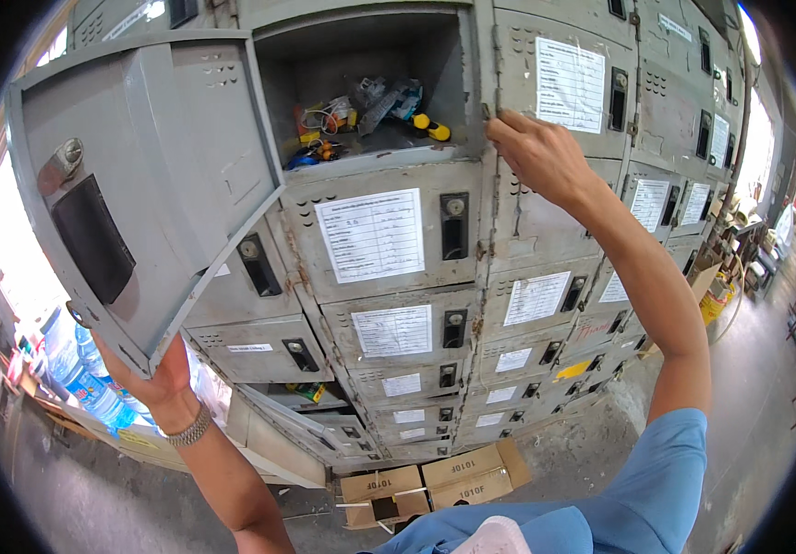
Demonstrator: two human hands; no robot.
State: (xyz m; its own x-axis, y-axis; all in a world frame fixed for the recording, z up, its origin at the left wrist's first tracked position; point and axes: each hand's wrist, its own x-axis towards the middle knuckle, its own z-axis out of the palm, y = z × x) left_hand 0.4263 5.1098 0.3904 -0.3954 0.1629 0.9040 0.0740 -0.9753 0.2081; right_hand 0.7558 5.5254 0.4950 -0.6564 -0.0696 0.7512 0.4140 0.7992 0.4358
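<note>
The left hand (153,379) is under the lower edge of the open grey locker door (139,175). Its palm faces up and its fingers curl loosely around that bottom edge, so the door rests in a half-closed grasp rather than a tight one. A metal watch band (190,429) sits on the wrist just below the hold. Above this hand, on the door's face, are a round lock (64,159) and a dark rectangular panel (93,240).

The right hand (532,152) is raised to the right edge of the open compartment (370,83). Its fingers are bent and drawn together, with the fingertips (501,120) touching the metal frame strip beside the opening. It holds nothing that can be seen. Whether it pinches the frame or only presses on it cannot be told.

Just left of the right hand, inside the compartment, lies a heap of small tools and cables (366,115), among them 1 with a yellow and black handle (430,126). Below both hands, closed lockers carry white paper sheets (370,235). Flattened cardboard boxes (430,480) lie on the floor.
</note>
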